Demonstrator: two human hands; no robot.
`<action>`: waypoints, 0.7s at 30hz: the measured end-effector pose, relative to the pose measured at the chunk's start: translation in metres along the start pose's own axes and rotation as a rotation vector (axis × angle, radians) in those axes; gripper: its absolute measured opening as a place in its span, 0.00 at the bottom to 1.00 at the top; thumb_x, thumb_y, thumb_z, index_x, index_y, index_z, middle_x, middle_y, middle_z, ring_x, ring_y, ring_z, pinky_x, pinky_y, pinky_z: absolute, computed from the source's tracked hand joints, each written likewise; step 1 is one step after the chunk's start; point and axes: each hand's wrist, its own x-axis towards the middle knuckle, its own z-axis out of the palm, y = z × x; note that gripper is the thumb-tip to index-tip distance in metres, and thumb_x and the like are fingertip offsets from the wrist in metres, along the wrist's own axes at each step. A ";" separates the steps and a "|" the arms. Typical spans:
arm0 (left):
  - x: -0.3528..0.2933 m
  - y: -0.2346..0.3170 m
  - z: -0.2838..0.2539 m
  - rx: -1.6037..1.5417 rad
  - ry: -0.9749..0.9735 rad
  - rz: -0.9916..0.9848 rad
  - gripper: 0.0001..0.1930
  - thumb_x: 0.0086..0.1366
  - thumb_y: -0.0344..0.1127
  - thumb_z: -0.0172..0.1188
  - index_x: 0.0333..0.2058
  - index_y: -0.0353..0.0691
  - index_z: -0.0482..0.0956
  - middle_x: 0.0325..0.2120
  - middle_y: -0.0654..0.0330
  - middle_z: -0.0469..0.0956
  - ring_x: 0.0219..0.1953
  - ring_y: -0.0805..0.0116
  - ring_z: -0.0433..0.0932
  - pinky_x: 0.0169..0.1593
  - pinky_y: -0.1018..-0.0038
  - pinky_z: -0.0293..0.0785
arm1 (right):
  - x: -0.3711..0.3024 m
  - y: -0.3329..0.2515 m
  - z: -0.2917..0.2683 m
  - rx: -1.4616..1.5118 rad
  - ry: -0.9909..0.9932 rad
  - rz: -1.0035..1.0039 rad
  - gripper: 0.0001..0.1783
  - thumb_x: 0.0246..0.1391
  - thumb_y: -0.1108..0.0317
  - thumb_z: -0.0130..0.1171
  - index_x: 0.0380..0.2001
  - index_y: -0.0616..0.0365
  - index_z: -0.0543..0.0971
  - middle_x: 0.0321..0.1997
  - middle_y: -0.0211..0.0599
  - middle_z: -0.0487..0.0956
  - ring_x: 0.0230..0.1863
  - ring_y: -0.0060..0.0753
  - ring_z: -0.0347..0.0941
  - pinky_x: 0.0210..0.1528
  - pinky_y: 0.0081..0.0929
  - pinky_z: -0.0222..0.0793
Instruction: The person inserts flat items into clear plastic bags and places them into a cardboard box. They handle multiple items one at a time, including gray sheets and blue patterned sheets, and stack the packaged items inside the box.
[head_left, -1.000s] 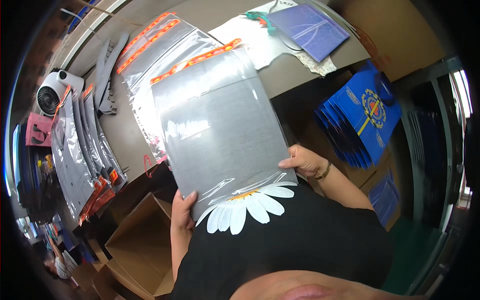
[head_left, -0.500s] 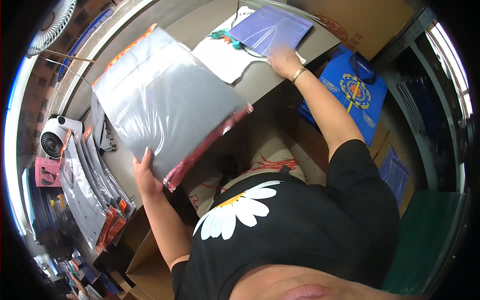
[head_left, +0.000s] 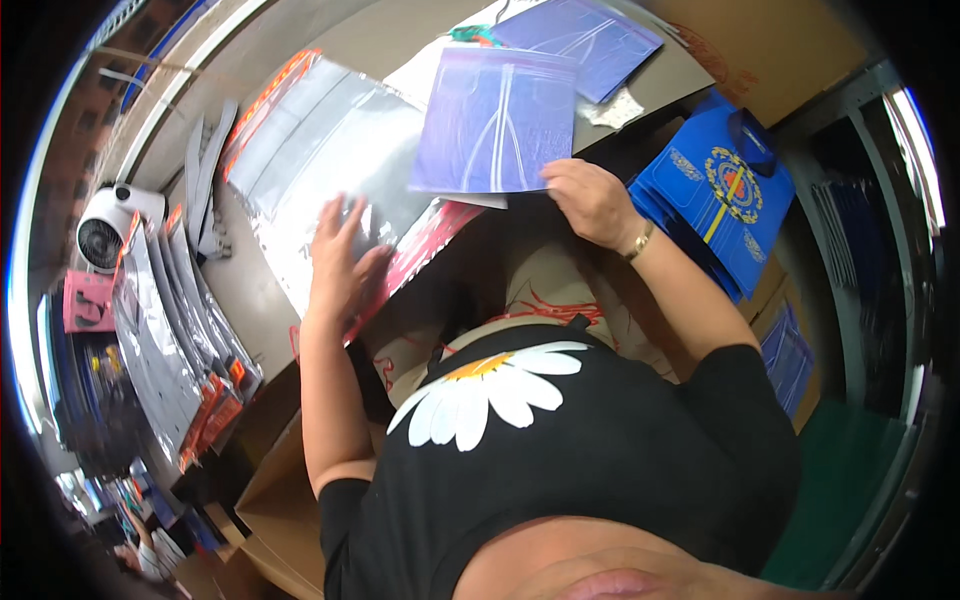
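Note:
A large grey flat piece in a clear, shiny plastic bag [head_left: 310, 165] lies on the table, an orange-red strip at its far left edge and a red one at its near edge. My left hand [head_left: 343, 260] rests on its near part with fingers spread. My right hand [head_left: 592, 205] pinches the near right corner of a flat purple-blue packet [head_left: 495, 120] with pale curved lines printed on it. That packet is held over the right part of the bag. Behind it, a similar purple packet [head_left: 590, 45] lies on white paper, beside a small green-and-orange tool [head_left: 475, 35].
Several bagged grey pieces [head_left: 165, 340] hang over the table's left edge, near a small white fan [head_left: 115, 228] and a pink box [head_left: 88, 302]. At the right stand blue printed bags [head_left: 715, 195] and a metal rack [head_left: 850, 220]. Open cardboard [head_left: 275, 520] lies low at the left.
My right hand has drawn a purple packet off the pile, toward me and left over the bag. The bag's near edge has been lowered, and my left hand has moved from its corner onto its top.

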 end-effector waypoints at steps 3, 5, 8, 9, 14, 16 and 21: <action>0.004 -0.010 0.011 0.088 0.007 0.065 0.24 0.55 0.39 0.64 0.53 0.48 0.76 0.57 0.51 0.67 0.60 0.50 0.62 0.61 0.61 0.58 | -0.036 -0.019 0.006 -0.055 0.308 0.394 0.19 0.54 0.64 0.57 0.48 0.61 0.72 0.55 0.48 0.71 0.56 0.48 0.66 0.59 0.38 0.60; 0.005 -0.009 0.016 0.070 0.128 0.100 0.15 0.56 0.37 0.63 0.44 0.47 0.83 0.51 0.54 0.72 0.53 0.54 0.68 0.56 0.64 0.64 | -0.057 -0.025 0.027 0.396 0.500 0.842 0.28 0.57 0.54 0.56 0.53 0.63 0.67 0.56 0.46 0.70 0.56 0.43 0.66 0.57 0.37 0.61; 0.006 -0.015 0.024 0.035 0.189 0.084 0.12 0.57 0.34 0.63 0.41 0.46 0.84 0.44 0.56 0.75 0.46 0.58 0.71 0.51 0.67 0.68 | -0.067 -0.036 0.051 1.447 0.484 1.361 0.28 0.58 0.48 0.54 0.51 0.60 0.69 0.47 0.43 0.76 0.43 0.37 0.76 0.42 0.39 0.73; 0.008 -0.009 0.024 0.071 0.260 0.125 0.10 0.59 0.32 0.62 0.39 0.45 0.84 0.36 0.57 0.75 0.38 0.60 0.72 0.43 0.68 0.70 | -0.057 -0.040 0.056 1.492 0.395 1.338 0.26 0.59 0.50 0.54 0.50 0.61 0.70 0.44 0.43 0.77 0.41 0.38 0.77 0.39 0.38 0.74; 0.015 -0.005 0.019 -0.036 0.350 -0.010 0.07 0.61 0.34 0.60 0.35 0.39 0.83 0.26 0.56 0.71 0.30 0.59 0.72 0.36 0.67 0.69 | -0.029 -0.038 0.036 1.615 0.284 1.258 0.16 0.60 0.62 0.52 0.46 0.63 0.72 0.40 0.43 0.79 0.37 0.39 0.78 0.34 0.35 0.75; 0.020 -0.003 0.012 -0.120 0.332 -0.123 0.08 0.62 0.35 0.60 0.34 0.39 0.83 0.25 0.56 0.71 0.28 0.60 0.71 0.35 0.68 0.68 | -0.043 -0.037 0.006 1.756 0.233 1.295 0.18 0.59 0.66 0.52 0.49 0.65 0.71 0.44 0.42 0.78 0.42 0.36 0.77 0.42 0.35 0.75; 0.031 -0.016 0.002 -0.352 0.249 -0.160 0.09 0.65 0.34 0.56 0.38 0.39 0.83 0.24 0.55 0.71 0.25 0.63 0.70 0.32 0.71 0.65 | -0.072 -0.088 -0.043 1.790 0.057 1.386 0.24 0.56 0.72 0.52 0.56 0.70 0.66 0.53 0.46 0.74 0.52 0.37 0.73 0.55 0.35 0.68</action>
